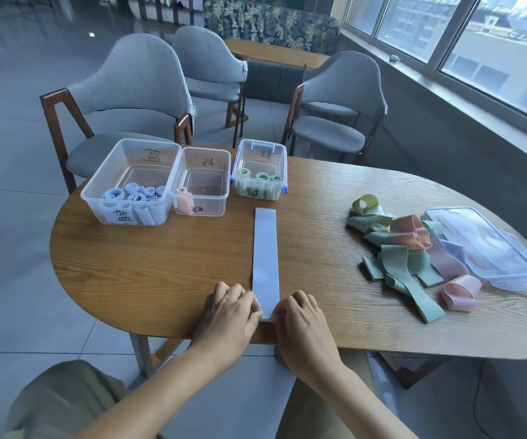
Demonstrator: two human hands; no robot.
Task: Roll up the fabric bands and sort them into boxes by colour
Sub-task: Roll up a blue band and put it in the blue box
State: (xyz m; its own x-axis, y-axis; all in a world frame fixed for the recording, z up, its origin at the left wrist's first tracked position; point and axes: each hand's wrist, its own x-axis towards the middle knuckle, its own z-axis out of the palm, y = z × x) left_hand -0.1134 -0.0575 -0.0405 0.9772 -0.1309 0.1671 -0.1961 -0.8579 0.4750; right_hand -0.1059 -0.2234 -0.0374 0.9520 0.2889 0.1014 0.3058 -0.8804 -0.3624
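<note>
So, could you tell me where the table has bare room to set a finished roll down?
Bare wood lies between the blue band and the loose bands, and left of the band below the boxes. The right edge is crowded with bands and lids.

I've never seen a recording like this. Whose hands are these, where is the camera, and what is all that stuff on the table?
There is no machine here: a person wears a camera on the head, looking down at their own hands. The left hand and right hand pinch the near end of a flat pale blue fabric band on the oval wooden table. Three clear plastic boxes hold rolled bands: blue, pink, green. A loose pile of green and pink bands waits at right, beside clear lids.
</note>
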